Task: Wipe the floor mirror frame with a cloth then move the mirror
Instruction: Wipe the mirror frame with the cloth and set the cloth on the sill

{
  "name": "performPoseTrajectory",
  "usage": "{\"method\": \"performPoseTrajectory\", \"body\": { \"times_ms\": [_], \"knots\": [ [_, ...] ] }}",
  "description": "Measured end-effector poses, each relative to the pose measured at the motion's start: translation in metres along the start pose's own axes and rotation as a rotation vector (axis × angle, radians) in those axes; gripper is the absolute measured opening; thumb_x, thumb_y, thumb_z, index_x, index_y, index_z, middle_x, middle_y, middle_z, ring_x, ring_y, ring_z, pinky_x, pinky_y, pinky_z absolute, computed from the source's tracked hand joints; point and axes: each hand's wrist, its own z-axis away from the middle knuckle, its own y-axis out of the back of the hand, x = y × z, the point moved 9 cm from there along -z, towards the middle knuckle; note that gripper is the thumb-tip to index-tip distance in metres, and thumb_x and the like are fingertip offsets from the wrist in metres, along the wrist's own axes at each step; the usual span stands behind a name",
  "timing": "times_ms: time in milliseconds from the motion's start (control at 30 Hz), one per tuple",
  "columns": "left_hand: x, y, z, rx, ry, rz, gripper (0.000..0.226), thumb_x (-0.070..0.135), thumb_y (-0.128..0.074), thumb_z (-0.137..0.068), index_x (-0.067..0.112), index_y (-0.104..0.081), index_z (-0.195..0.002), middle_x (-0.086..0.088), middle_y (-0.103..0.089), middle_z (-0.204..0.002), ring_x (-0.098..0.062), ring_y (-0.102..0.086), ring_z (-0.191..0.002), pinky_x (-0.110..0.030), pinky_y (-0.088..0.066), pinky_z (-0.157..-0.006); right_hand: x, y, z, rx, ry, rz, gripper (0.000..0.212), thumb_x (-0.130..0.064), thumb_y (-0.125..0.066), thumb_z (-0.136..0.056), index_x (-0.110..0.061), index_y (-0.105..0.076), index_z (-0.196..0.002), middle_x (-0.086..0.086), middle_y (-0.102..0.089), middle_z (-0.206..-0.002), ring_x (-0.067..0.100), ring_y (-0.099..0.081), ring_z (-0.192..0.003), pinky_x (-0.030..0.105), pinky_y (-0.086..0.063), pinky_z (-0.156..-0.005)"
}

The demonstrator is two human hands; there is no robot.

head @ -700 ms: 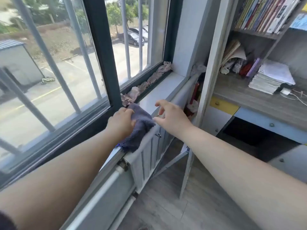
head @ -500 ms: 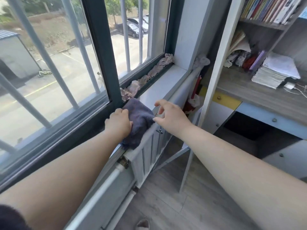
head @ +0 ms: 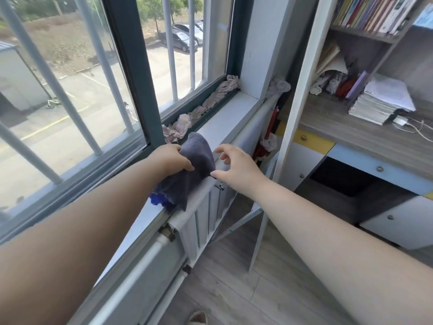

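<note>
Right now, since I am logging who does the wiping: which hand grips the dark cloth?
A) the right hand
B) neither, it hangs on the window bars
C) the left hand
C: the left hand has its fingers curled over the dark cloth on the white top rail, while the right hand hovers beside it with loose fingers, holding nothing.

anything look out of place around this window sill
Yes: crumpled pinkish rags are stuffed along the window track, from beside the dark cloth to the far corner, an odd spot for fabric. Another pale rag is bunched at the far end of the white frame.
</note>
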Motion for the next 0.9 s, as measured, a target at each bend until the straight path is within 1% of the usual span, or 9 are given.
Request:
{"method": "performPoseTrajectory", "body": {
  "times_ms": [100, 200, 333, 467, 567, 633, 700, 800, 900],
  "knots": [
    [0.022, -0.006, 0.014, -0.147, -0.033, 0.122, 0.05, 0.038, -0.08, -0.073, 0.018, -0.066, -0.116, -0.007, -0.069, -0.111, -0.029, -0.065, -0.101, -0.04, -0.053, -0.096, -0.009, 0.009, 0.012, -0.017, 0.044, -0.082, 0.067, -0.032, -0.075, -0.082, -0.021, -0.042, -0.14, 0.001, -0.047, -0.14, 0.015, -0.046, -0.127, 0.024, -0.037, -0.099],
    [0.047, -0.008, 0.028, -0.193, -0.062, 0.208, 0.055, 0.046, -0.083, -0.064, 0.015, -0.069, -0.107, -0.009, -0.072, -0.104, -0.029, -0.069, -0.097, -0.046, -0.055, -0.095, -0.017, 0.023, 0.03, -0.034, 0.052, -0.148, 0.079, -0.039, -0.077, -0.079, -0.026, -0.036, -0.145, -0.004, -0.043, -0.146, 0.013, -0.042, -0.13, 0.026, -0.036, -0.104],
    [0.082, -0.012, 0.051, -0.257, -0.071, 0.359, 0.047, 0.032, -0.084, -0.075, 0.005, -0.067, -0.11, -0.014, -0.07, -0.102, -0.03, -0.07, -0.096, -0.046, -0.058, -0.091, -0.024, 0.038, 0.056, -0.104, 0.043, -0.233, 0.08, -0.037, -0.08, -0.077, -0.032, -0.035, -0.143, -0.014, -0.046, -0.124, 0.005, -0.045, -0.113, 0.013, -0.042, -0.083],
    [0.122, -0.015, 0.081, -0.41, -0.134, 0.476, 0.041, 0.01, -0.078, -0.08, -0.002, -0.062, -0.116, -0.015, -0.07, -0.105, -0.027, -0.07, -0.092, -0.038, -0.061, -0.083, -0.01, 0.059, 0.068, -0.013, -0.029, -0.253, 0.081, -0.044, -0.086, -0.063, -0.038, -0.043, -0.131, -0.011, -0.059, -0.123, 0.014, -0.057, -0.115, 0.032, -0.052, -0.096],
    [0.15, -0.017, 0.095, -0.491, -0.241, 0.447, 0.051, 0.016, -0.089, -0.061, 0.004, -0.062, -0.103, -0.015, -0.068, -0.099, -0.024, -0.067, -0.088, -0.03, -0.059, -0.071, 0.002, 0.076, 0.075, 0.006, -0.08, -0.333, 0.067, -0.028, -0.089, -0.065, -0.028, -0.054, -0.124, -0.007, -0.066, -0.114, 0.012, -0.063, -0.105, 0.028, -0.052, -0.09],
    [0.169, -0.012, 0.099, -0.447, -0.305, 0.362, 0.056, 0.028, -0.093, -0.049, 0.013, -0.061, -0.092, -0.012, -0.066, -0.099, -0.023, -0.064, -0.091, -0.029, -0.054, -0.071, 0.007, 0.091, 0.082, 0.012, -0.084, -0.419, 0.044, -0.011, -0.085, -0.068, -0.022, -0.066, -0.106, 0.0, -0.072, -0.101, 0.015, -0.067, -0.096, 0.032, -0.054, -0.088],
    [0.188, 0.001, 0.105, -0.336, -0.364, 0.305, 0.044, 0.037, -0.092, -0.06, 0.017, -0.062, -0.085, -0.007, -0.066, -0.093, -0.019, -0.063, -0.085, -0.029, -0.054, -0.07, 0.011, 0.112, 0.087, 0.041, -0.09, -0.468, 0.031, -0.001, -0.081, -0.069, -0.02, -0.069, -0.091, 0.005, -0.073, -0.091, 0.019, -0.069, -0.088, 0.039, -0.055, -0.089],
    [0.214, 0.037, 0.109, -0.084, -0.453, 0.295, 0.041, 0.05, -0.075, -0.076, 0.013, -0.059, -0.079, -0.008, -0.065, -0.083, -0.016, -0.061, -0.075, -0.03, -0.053, -0.069, 0.017, 0.154, 0.095, 0.161, -0.122, -0.535, 0.025, 0.005, -0.076, -0.072, -0.011, -0.068, -0.089, 0.003, -0.073, -0.083, 0.011, -0.07, -0.074, 0.027, -0.057, -0.076],
    [0.235, 0.076, 0.119, 0.14, -0.547, 0.504, 0.042, 0.059, -0.06, -0.085, 0.017, -0.052, -0.082, -0.01, -0.059, -0.088, -0.024, -0.061, -0.087, -0.037, -0.051, -0.08, 0.019, 0.202, 0.102, 0.375, -0.122, -0.68, 0.024, 0.005, -0.076, -0.072, -0.011, -0.067, -0.087, 0.003, -0.072, -0.083, 0.018, -0.069, -0.079, 0.033, -0.053, -0.081]
  ]
}}
